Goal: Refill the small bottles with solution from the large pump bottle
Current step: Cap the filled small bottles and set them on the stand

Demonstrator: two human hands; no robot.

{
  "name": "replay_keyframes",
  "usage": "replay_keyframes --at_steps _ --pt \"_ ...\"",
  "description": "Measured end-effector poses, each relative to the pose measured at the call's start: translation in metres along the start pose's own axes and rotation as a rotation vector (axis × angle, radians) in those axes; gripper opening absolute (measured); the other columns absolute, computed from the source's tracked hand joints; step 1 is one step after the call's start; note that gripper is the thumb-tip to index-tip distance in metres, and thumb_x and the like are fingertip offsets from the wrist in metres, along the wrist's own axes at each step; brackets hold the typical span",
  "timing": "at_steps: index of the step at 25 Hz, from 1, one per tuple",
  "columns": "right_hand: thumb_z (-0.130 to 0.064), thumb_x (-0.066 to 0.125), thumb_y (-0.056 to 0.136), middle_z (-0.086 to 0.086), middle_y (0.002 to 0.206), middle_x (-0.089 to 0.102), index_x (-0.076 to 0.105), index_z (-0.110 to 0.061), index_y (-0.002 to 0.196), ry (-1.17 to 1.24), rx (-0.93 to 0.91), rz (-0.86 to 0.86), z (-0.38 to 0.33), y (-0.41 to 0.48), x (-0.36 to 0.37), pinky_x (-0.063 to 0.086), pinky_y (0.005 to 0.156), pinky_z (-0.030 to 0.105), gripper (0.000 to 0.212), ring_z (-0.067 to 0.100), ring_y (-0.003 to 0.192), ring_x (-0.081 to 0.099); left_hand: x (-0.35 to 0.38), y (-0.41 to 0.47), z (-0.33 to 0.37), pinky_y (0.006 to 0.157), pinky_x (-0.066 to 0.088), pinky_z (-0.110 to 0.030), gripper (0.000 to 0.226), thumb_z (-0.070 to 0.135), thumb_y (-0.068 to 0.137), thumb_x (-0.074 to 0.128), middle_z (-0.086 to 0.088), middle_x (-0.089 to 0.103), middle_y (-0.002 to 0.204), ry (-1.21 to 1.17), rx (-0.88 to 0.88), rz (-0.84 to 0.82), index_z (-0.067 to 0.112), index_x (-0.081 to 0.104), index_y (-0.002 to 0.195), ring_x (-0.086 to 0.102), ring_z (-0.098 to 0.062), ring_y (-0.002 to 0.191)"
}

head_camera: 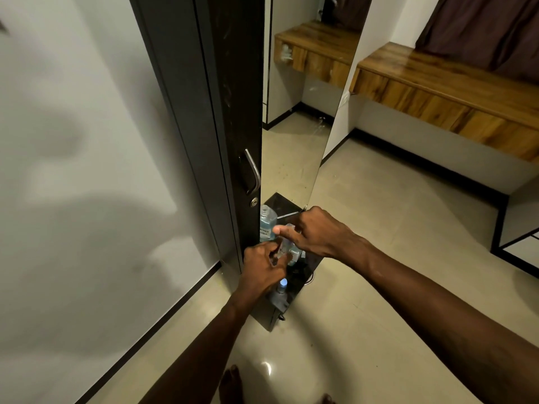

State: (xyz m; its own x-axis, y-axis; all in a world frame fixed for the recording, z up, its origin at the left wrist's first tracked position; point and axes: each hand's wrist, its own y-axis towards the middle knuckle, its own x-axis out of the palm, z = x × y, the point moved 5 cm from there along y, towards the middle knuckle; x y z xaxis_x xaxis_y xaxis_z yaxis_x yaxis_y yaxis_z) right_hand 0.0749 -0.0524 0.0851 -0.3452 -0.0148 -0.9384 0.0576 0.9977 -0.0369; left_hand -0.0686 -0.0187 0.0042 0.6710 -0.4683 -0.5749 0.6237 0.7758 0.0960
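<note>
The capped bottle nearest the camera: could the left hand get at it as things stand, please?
Likely within reach: the capped bottle stands right beside the left hand with nothing between. But its grip is taken by the small clear bottle, so it would have to let go first.

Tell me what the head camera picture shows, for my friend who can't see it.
A person's left hand and right hand hold a small clear bottle over a low dark cabinet beside a tall mirror. An uncapped bottle of blue liquid stands behind it, a capped bottle nearer the camera.
</note>
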Motion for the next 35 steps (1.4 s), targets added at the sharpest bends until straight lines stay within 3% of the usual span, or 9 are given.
replay_keyframes --at_steps 3,7,10,14,18,21,24,30,35 --pt "-0.029 0.067 0.089 -0.003 0.091 0.072 0.071 -0.022 0.117 0.002 -0.081 -0.115 -0.003 0.002 0.007 0.061 0.073 0.036 0.029 0.010 0.074 0.066 -0.006 0.003 -0.005 0.083 0.054 -0.014 0.028 0.026 0.090 0.074 0.007 0.072 0.100 -0.026 0.007 0.024 0.018 0.072 0.117 0.065 0.001 0.085" --pt "-0.066 0.052 0.097 0.001 0.066 0.060 0.067 -0.013 0.080 -0.067 0.054 -0.010 -0.006 0.008 0.010 0.047 0.058 0.029 0.058 0.014 0.056 0.055 0.000 0.001 -0.014 0.079 0.056 -0.021 0.018 0.025 0.090 0.074 0.006 0.069 0.092 0.032 -0.010 0.005 0.014 0.073 0.104 0.065 -0.007 0.081" --pt "-0.046 0.065 0.093 0.004 0.098 0.074 0.071 -0.017 0.118 0.037 -0.051 -0.134 -0.009 0.012 0.024 0.059 0.073 0.031 0.039 0.016 0.081 0.069 0.000 0.000 -0.026 0.084 0.050 -0.011 0.021 0.016 0.090 0.074 0.008 0.067 0.096 -0.004 -0.035 0.013 0.012 0.072 0.110 0.064 0.001 0.082" --pt "-0.039 0.062 0.098 0.000 0.074 0.066 0.072 -0.015 0.084 -0.009 0.042 -0.092 -0.005 0.016 0.045 0.049 0.059 0.030 0.029 0.007 0.059 0.056 0.008 -0.005 -0.031 0.075 0.039 0.004 0.013 0.007 0.089 0.074 0.011 0.065 0.090 -0.011 0.049 0.038 0.008 0.075 0.102 0.059 0.021 0.082" --pt "-0.046 0.058 0.099 -0.001 0.081 0.071 0.075 -0.019 0.094 0.106 0.033 -0.165 0.001 0.019 0.067 0.052 0.062 0.024 0.032 0.009 0.068 0.064 0.018 -0.006 -0.062 0.058 0.051 -0.018 0.019 0.020 0.093 0.064 0.000 0.067 0.070 -0.005 0.087 0.101 0.007 0.072 0.082 0.058 0.002 0.057" --pt "-0.032 0.064 0.083 0.001 0.075 0.069 0.069 -0.014 0.084 0.085 0.030 -0.279 0.003 0.019 0.094 0.055 0.063 0.032 0.018 0.018 0.066 0.064 0.030 -0.009 -0.082 0.069 0.060 -0.032 0.030 0.030 0.094 0.061 -0.011 0.074 0.083 0.035 0.168 0.075 0.004 0.074 0.094 0.070 -0.021 0.071" --pt "-0.023 0.070 0.081 0.001 0.075 0.062 0.063 -0.020 0.081 0.086 0.108 -0.284 0.012 0.026 0.125 0.047 0.064 0.028 0.007 0.019 0.067 0.059 0.040 -0.015 -0.103 0.067 0.051 -0.014 0.029 0.030 0.090 0.073 -0.006 0.072 0.074 -0.081 0.049 0.088 0.001 0.072 0.087 0.064 -0.001 0.068" --pt "-0.004 0.082 0.073 0.004 0.099 0.073 0.073 -0.012 0.105 0.106 0.152 -0.336 0.050 0.021 0.179 0.059 0.082 0.036 0.034 0.023 0.091 0.068 0.094 0.002 -0.174 0.081 0.057 -0.030 0.021 0.008 0.088 0.073 -0.002 0.073 0.094 -0.082 -0.269 -0.179 0.022 0.072 0.104 0.062 -0.008 0.081" --pt "0.006 0.061 0.083 0.013 0.105 0.074 0.075 -0.004 0.111 0.237 0.271 -0.263 0.077 0.014 0.184 0.058 0.088 0.043 0.033 0.029 0.096 0.069 0.115 0.005 -0.172 0.097 0.048 -0.020 0.032 0.018 0.089 0.072 -0.005 0.069 0.112 -0.262 -0.117 -0.162 0.028 0.061 0.118 0.065 -0.021 0.111"
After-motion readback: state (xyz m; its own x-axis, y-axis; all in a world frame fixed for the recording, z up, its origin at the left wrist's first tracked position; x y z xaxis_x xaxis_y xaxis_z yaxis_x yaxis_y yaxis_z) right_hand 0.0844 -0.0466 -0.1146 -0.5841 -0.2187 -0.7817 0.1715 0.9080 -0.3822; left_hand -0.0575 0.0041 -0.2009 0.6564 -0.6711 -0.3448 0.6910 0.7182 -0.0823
